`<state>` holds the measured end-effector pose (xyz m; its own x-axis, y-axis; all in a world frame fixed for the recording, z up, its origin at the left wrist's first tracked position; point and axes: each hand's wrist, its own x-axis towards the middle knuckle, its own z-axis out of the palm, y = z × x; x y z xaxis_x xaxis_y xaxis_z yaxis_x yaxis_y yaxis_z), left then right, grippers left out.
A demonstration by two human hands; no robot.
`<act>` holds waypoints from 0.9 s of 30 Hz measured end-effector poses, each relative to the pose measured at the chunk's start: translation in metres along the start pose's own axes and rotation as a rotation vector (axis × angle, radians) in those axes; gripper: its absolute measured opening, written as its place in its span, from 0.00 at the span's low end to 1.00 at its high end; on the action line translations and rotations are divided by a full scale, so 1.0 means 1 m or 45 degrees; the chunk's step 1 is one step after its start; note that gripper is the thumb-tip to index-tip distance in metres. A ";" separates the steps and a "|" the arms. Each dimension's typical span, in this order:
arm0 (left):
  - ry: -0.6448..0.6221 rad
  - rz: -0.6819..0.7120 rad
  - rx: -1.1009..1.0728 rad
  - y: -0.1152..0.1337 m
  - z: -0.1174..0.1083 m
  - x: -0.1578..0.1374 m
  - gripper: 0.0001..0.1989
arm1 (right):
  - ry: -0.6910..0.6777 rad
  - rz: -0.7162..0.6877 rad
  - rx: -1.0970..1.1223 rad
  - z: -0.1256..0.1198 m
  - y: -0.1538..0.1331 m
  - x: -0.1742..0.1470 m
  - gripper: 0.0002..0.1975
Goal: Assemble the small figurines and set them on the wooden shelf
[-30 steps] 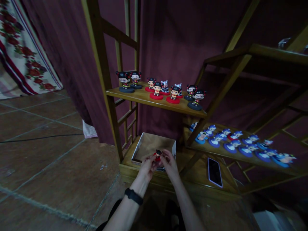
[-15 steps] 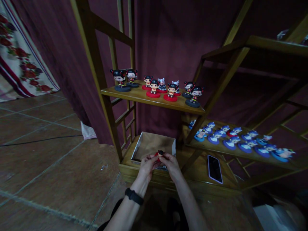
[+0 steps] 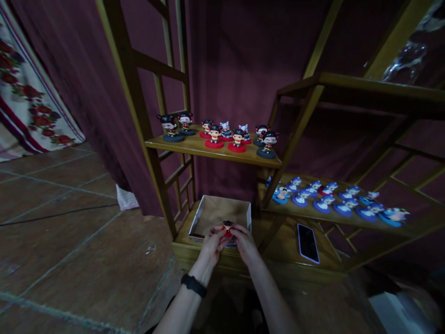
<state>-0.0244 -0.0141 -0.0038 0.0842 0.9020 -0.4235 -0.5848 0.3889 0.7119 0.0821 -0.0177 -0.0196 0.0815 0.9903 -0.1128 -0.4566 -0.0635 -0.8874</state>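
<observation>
Between my two hands is a small figurine (image 3: 227,227) with black hair buns and a red base. My left hand (image 3: 212,241) pinches it from the left, and my right hand (image 3: 243,239) grips its right side. Both hands are in front of an open cardboard box (image 3: 222,211), over its near edge. On the shelf above, several similar figurines stand on bases; one with a red base (image 3: 214,137) is near the front, and one with a dark base (image 3: 267,144) stands at the right end.
The wooden shelf unit (image 3: 208,150) has a lower right level with several blue-based figurines (image 3: 325,203). A phone (image 3: 308,243) lies on the bottom board, right of my hands. Clear plastic wrapping (image 3: 406,62) sits on the upper right shelf. A cable (image 3: 62,213) crosses the tiled floor.
The figurine has been turned more upright, so its face and red base show more between my fingers. My view has shifted slightly; the shelf figurines appear lower and further left.
</observation>
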 end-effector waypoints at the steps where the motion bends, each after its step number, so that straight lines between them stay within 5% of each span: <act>1: 0.003 0.026 0.022 0.000 0.000 -0.001 0.12 | -0.013 0.010 0.015 -0.001 -0.001 0.000 0.13; 17: -0.028 0.182 0.112 -0.001 0.001 -0.001 0.11 | -0.089 0.159 0.067 -0.005 -0.008 0.002 0.15; 23: -0.125 0.202 0.131 0.001 -0.004 -0.004 0.14 | -0.047 0.099 0.132 0.001 -0.009 -0.006 0.14; 27: -0.211 0.305 0.213 0.003 -0.005 -0.011 0.19 | -0.174 0.053 0.108 0.005 -0.014 -0.013 0.16</act>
<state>-0.0317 -0.0240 0.0003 0.0983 0.9844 -0.1463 -0.4642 0.1754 0.8682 0.0827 -0.0291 -0.0029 -0.0578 0.9950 -0.0817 -0.5308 -0.1000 -0.8416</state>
